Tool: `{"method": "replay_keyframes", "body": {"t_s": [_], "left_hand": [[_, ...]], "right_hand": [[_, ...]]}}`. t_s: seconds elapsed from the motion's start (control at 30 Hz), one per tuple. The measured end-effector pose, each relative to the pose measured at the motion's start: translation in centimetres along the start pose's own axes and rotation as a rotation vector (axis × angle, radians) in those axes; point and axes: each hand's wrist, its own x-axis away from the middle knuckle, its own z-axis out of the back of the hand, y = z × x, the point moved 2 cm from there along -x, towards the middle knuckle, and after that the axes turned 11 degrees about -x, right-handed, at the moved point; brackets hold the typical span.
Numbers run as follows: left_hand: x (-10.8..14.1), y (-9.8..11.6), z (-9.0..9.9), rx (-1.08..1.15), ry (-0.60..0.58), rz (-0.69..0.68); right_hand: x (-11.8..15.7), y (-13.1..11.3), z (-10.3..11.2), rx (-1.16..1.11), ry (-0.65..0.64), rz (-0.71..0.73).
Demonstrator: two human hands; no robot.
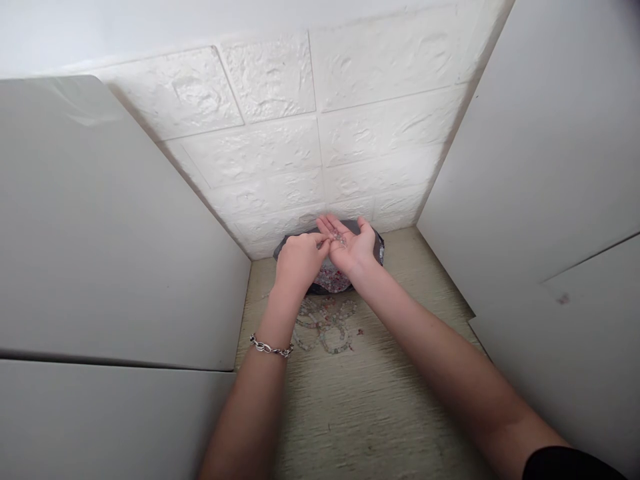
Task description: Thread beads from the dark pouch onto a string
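Note:
My right hand (353,247) is palm up with its fingers spread, and small clear and pinkish beads (339,239) rest on the palm. My left hand (301,259) reaches in from the left, its thumb and forefinger pinched at the edge of those beads; what lies between the fingertips is too small to make out. Both hands are above a dark bag (380,240) that stands against the wall. Many pink, red and pale beads (333,279) show inside the bag. In front of it, strings of pale beads (336,339) lie in loops on the wooden surface.
White brick-patterned wall (280,147) rises behind the bag. Grey-white panels stand at the left (125,233) and right (540,160), narrowing the space around the wooden surface (360,413). A small reddish piece (360,332) lies right of the strings.

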Motion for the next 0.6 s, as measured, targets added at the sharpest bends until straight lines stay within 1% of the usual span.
{"method": "replay_keyframes", "body": {"t_s": [0.27, 0.6], "left_hand": [[0.01, -0.13, -0.26, -0.072, -0.023, -0.027], [0.07, 0.05, -0.13, -0.117, -0.038, -0.015]], "right_hand": [[-0.03, 0.26, 0.25, -0.007, 0.016, -0.022], [-0.11, 0.42, 0.35, -0.005, 0.036, -0.020]]}}
